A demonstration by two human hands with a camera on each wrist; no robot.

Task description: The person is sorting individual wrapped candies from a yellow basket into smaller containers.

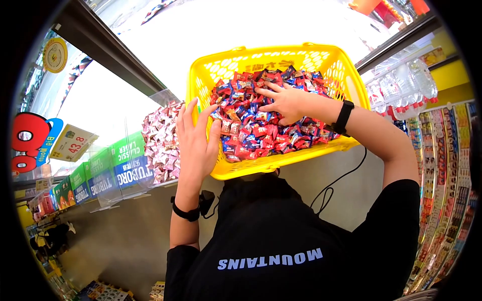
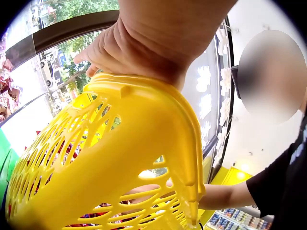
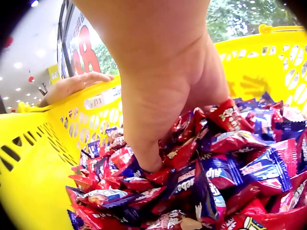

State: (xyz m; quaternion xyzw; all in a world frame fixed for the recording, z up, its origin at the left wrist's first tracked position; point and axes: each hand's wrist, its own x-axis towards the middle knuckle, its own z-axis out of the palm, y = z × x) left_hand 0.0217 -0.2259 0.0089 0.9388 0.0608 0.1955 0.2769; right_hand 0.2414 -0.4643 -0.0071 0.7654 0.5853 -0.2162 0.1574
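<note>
We note the black MOUNTAINS T-shirt (image 1: 281, 241) nearest. Before it, the yellow plastic basket (image 1: 246, 169) holds red and blue wrapped candies (image 1: 261, 133). Left hand (image 1: 197, 145): grip unclosed, resting over the basket's side rim, fingers extended. Right hand (image 1: 288, 102): grip spread, fingers apart, touching the candies. Beyond, we record pink-wrapped sweets (image 1: 163, 143) beside Tuborg cartons (image 1: 128, 159), then a "43.8" price sign (image 1: 73, 142).
</note>
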